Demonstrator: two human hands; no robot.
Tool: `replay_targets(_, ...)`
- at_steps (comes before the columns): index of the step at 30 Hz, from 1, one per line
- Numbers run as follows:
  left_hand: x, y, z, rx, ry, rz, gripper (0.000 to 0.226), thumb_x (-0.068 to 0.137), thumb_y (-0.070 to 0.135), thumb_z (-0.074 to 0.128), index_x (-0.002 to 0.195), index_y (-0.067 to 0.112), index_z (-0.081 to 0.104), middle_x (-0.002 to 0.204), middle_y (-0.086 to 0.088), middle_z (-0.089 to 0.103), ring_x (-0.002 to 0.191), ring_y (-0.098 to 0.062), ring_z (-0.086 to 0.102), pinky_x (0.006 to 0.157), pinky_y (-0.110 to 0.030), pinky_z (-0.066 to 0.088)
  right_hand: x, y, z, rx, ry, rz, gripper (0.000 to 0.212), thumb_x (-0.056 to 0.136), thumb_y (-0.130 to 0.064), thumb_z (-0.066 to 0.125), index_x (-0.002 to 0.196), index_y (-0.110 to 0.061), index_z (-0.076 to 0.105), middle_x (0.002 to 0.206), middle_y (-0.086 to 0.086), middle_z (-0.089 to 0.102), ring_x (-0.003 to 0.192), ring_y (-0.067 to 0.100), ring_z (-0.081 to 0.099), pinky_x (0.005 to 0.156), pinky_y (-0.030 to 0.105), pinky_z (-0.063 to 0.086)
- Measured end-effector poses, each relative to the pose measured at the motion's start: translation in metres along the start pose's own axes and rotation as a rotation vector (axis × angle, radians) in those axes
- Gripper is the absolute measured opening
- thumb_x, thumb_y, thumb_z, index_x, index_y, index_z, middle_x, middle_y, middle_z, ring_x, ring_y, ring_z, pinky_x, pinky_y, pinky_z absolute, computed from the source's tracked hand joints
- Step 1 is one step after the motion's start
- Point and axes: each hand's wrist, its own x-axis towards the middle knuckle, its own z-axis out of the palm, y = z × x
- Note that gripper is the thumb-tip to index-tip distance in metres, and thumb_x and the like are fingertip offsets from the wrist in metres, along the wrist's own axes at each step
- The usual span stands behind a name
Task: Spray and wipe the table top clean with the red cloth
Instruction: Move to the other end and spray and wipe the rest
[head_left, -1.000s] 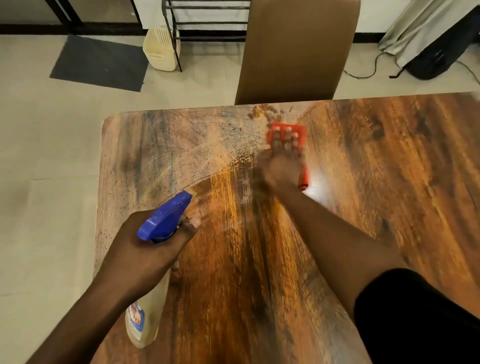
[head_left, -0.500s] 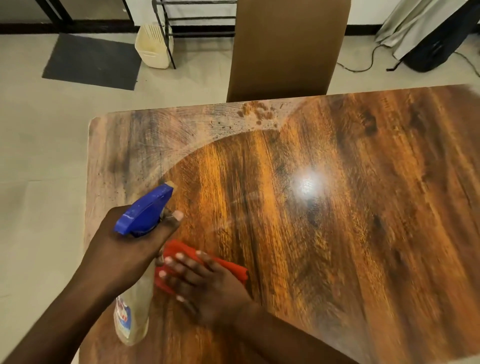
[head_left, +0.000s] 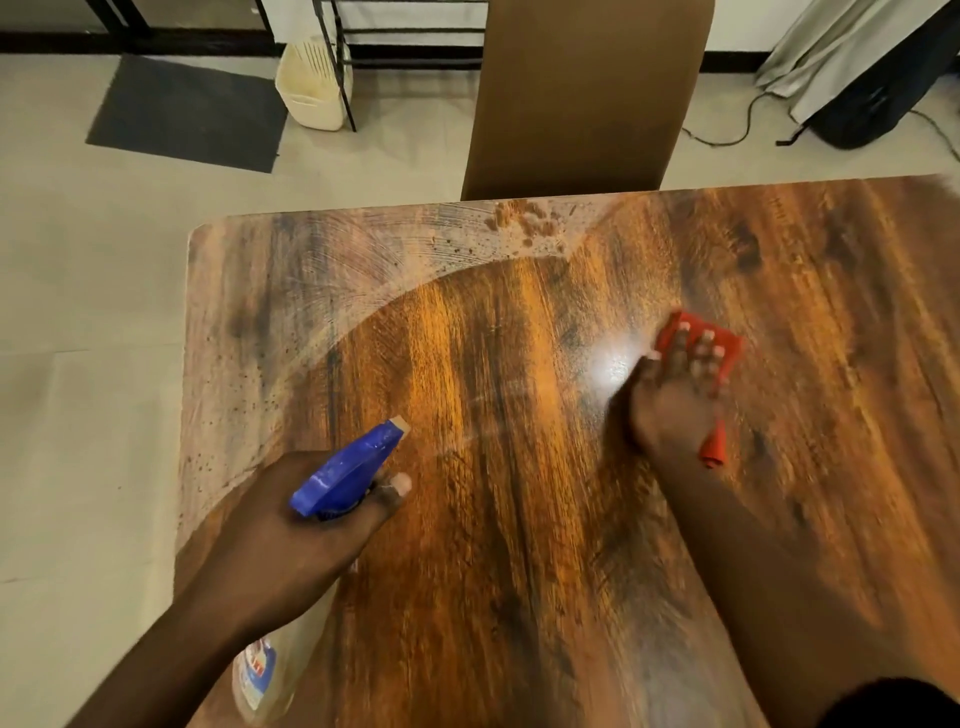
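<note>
The wooden table top fills the lower view. Its far-left corner and far edge carry a dull, speckled film with brown crumbs; the middle shines. My left hand is wrapped around a spray bottle with a blue trigger head, nozzle aimed to the upper right, the pale bottle body hanging below my wrist. My right hand presses flat on the red cloth to the right of the table's middle, fingers spread on top; a corner of cloth sticks out by my wrist.
A brown chair back stands against the table's far edge. On the floor beyond are a cream bin, a dark mat, a black metal rack and a cable with a dark bag at far right. The table's left edge borders open floor.
My right hand swept the cloth from the far edge down beside the bottle, then across to the right of the middle. The left hand with the bottle has barely moved.
</note>
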Motion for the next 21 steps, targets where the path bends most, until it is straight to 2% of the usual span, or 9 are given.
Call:
replay_targets(3, -0.006, -0.003, 0.001, -0.055, 0.017, -0.017, 0.066, 0.074, 0.077, 0.069, 0.070, 0.012, 0.062, 0.059, -0.022, 0.063, 0.048, -0.023, 0.065, 0.068, -0.045, 0.056, -0.059, -0.065, 0.035, -0.087, -0.072, -0.271, 0.075, 0.113, -0.054, 0.011, 0.181, -0.026, -0.006, 0.187, 0.009, -0.011, 0.174, 0.034, -0.005, 0.139, 0.064, 0.011)
replay_targets(6, -0.009, 0.000, 0.002, -0.104, 0.065, -0.041, 0.063, 0.073, 0.074, 0.074, 0.070, 0.012, 0.063, 0.057, -0.021, 0.061, 0.041, -0.010, 0.056, 0.062, -0.034, 0.047, -0.153, -0.125, 0.074, -0.105, -0.279, -0.634, 0.072, 0.117, -0.053, 0.014, 0.179, -0.027, -0.015, 0.184, 0.004, -0.027, 0.170, 0.027, -0.028, 0.139, 0.060, -0.013)
replay_targets(8, -0.009, 0.005, 0.001, -0.113, 0.081, -0.044, 0.059, 0.073, 0.072, 0.080, 0.066, 0.016, 0.062, 0.050, -0.008, 0.054, 0.041, -0.008, 0.049, 0.060, -0.032, 0.040, -0.212, -0.148, 0.095, -0.179, -0.421, -0.926, 0.080, 0.113, -0.056, 0.028, 0.181, -0.022, 0.003, 0.188, 0.008, -0.012, 0.172, 0.030, -0.022, 0.139, 0.064, -0.005)
replay_targets(10, -0.007, 0.010, 0.000, -0.136, 0.100, -0.027, 0.040, 0.074, 0.062, 0.084, 0.062, 0.029, 0.066, 0.048, 0.002, 0.055, 0.043, -0.008, 0.051, 0.060, -0.031, 0.039, -0.256, -0.148, 0.114, -0.308, -0.449, -1.178, 0.082, 0.106, -0.054, 0.048, 0.177, -0.019, 0.027, 0.187, 0.010, 0.018, 0.175, 0.035, 0.001, 0.140, 0.062, -0.001)
replay_targets(11, -0.005, 0.012, -0.001, -0.134, 0.107, -0.018, 0.033, 0.076, 0.057, 0.083, 0.064, 0.030, 0.068, 0.049, 0.001, 0.057, 0.043, -0.009, 0.053, 0.061, -0.032, 0.041, -0.269, -0.140, 0.120, -0.358, -0.436, -1.266, 0.077, 0.106, -0.053, 0.050, 0.174, -0.021, 0.034, 0.183, 0.008, 0.029, 0.174, 0.033, 0.011, 0.140, 0.059, -0.002)
replay_targets(13, -0.001, 0.012, -0.003, -0.103, 0.127, 0.011, 0.039, 0.081, 0.057, 0.083, 0.071, 0.022, 0.069, 0.054, -0.009, 0.060, 0.046, -0.017, 0.057, 0.065, -0.038, 0.049, -0.277, -0.118, 0.122, -0.426, -0.356, -1.388, 0.063, 0.113, -0.050, 0.044, 0.171, -0.026, 0.042, 0.180, 0.000, 0.039, 0.172, 0.026, 0.022, 0.141, 0.053, 0.001)
replay_targets(16, 0.006, 0.016, -0.009, -0.105, 0.121, 0.000, 0.056, 0.076, 0.066, 0.076, 0.070, 0.011, 0.064, 0.053, -0.018, 0.063, 0.050, -0.034, 0.065, 0.073, -0.053, 0.057, -0.249, -0.076, 0.107, -0.377, -0.320, -1.408, 0.063, 0.117, -0.051, 0.036, 0.176, -0.031, 0.029, 0.186, -0.003, 0.020, 0.174, 0.020, 0.010, 0.141, 0.050, 0.006)
replay_targets(18, 0.012, 0.017, -0.012, -0.120, 0.124, 0.002, 0.058, 0.073, 0.068, 0.071, 0.070, 0.011, 0.065, 0.052, -0.017, 0.064, 0.048, -0.031, 0.068, 0.075, -0.055, 0.059, -0.215, -0.046, 0.092, -0.327, -0.331, -1.293, 0.063, 0.120, -0.050, 0.030, 0.179, -0.034, 0.018, 0.187, -0.004, 0.009, 0.174, 0.020, -0.001, 0.142, 0.051, 0.002)
replay_targets(21, 0.022, 0.018, -0.011, -0.126, 0.149, 0.003, 0.048, 0.086, 0.058, 0.078, 0.072, 0.014, 0.066, 0.052, -0.015, 0.065, 0.046, -0.027, 0.069, 0.078, -0.057, 0.061, -0.158, 0.001, 0.063, -0.340, -0.211, -1.044, 0.065, 0.121, -0.056, 0.024, 0.181, -0.038, 0.006, 0.188, -0.005, 0.007, 0.175, 0.017, -0.009, 0.138, 0.050, 0.000)
